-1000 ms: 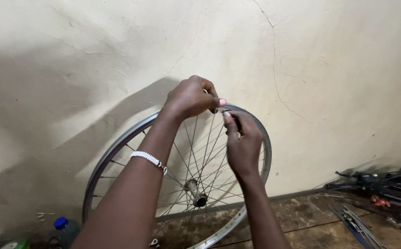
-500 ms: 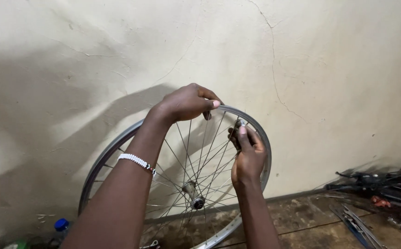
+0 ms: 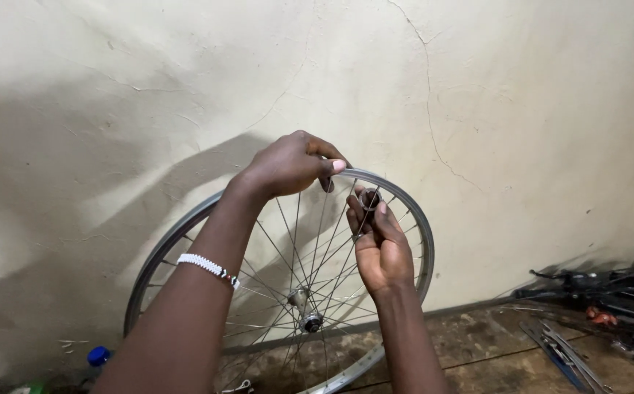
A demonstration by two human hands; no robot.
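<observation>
Up near the top of the bicycle wheel (image 3: 288,292), both hands work at the rim. The left hand (image 3: 288,164) curls over the rim's highest arc, fingertips pinched onto something small and dark at the rim's inner edge; what it is cannot be told. The right hand (image 3: 382,244) rises from below, fingers closed around a small round metal tool (image 3: 369,198), probably a spoke key, held against the spokes just under the rim. A white beaded bracelet (image 3: 209,268) sits on the left wrist.

To do this well, I judge the left hand should keep the rim steady against the wall (image 3: 514,109) while the right seats the tool squarely before turning, in small amounts, so the fitting is not rounded and the tension stays even.

The wheel stands upright, leaning on the cream plaster wall, which is cracked and stained, its hub (image 3: 306,310) low near the worn wooden floor (image 3: 477,343). Well apart to the right, dark tools and bike parts (image 3: 608,292) lie in a heap on the floor, with flat spanners (image 3: 561,350) beside them. A blue bottle cap (image 3: 98,356) shows at lower left.
</observation>
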